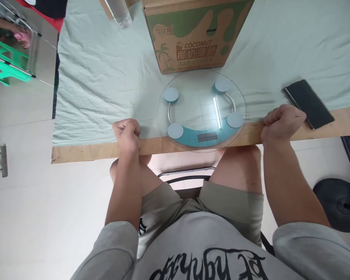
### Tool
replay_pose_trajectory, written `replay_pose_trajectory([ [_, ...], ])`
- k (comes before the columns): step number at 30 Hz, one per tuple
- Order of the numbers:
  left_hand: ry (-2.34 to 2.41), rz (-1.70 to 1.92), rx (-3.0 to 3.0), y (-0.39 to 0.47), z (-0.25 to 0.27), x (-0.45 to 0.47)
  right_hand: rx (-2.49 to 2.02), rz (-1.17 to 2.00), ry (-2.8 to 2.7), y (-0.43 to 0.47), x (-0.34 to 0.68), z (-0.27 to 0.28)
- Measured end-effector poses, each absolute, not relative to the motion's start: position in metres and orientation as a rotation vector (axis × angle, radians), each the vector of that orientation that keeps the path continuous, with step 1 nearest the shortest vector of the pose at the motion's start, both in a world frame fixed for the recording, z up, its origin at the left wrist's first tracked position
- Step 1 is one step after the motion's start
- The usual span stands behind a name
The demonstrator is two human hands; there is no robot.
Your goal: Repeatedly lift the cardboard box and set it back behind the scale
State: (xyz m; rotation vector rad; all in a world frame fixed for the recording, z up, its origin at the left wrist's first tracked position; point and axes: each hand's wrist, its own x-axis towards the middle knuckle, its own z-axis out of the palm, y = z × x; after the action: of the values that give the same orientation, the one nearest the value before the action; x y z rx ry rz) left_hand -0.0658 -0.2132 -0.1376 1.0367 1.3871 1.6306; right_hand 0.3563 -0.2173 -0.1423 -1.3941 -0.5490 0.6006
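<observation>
Both hands (left (127, 134), right (280, 123)) rest fisted beside the glass scale (201, 110).

Open wrinkled pale-green cloth (99, 77) on the table offers free passage left of the round clear-glass bathroom scale (201, 111), whereas the brown-and-green cardboard coconut carton (192, 35) blocks the way just behind it and a black phone (307, 103) lies right, near the edge.

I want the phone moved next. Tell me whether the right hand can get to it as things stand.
Probably yes. The right hand rests as a closed fist on the table edge, and the phone lies just beside it on the cloth, with nothing between them. The hand holds nothing visible.
</observation>
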Motion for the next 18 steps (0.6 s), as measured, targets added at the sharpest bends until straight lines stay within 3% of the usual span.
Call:
replay_pose_trajectory([
  [18, 1.54, 1.608, 1.207, -0.215, -0.13, -0.06, -1.502, 0.659, -0.572, -0.222, 0.344, -0.128],
])
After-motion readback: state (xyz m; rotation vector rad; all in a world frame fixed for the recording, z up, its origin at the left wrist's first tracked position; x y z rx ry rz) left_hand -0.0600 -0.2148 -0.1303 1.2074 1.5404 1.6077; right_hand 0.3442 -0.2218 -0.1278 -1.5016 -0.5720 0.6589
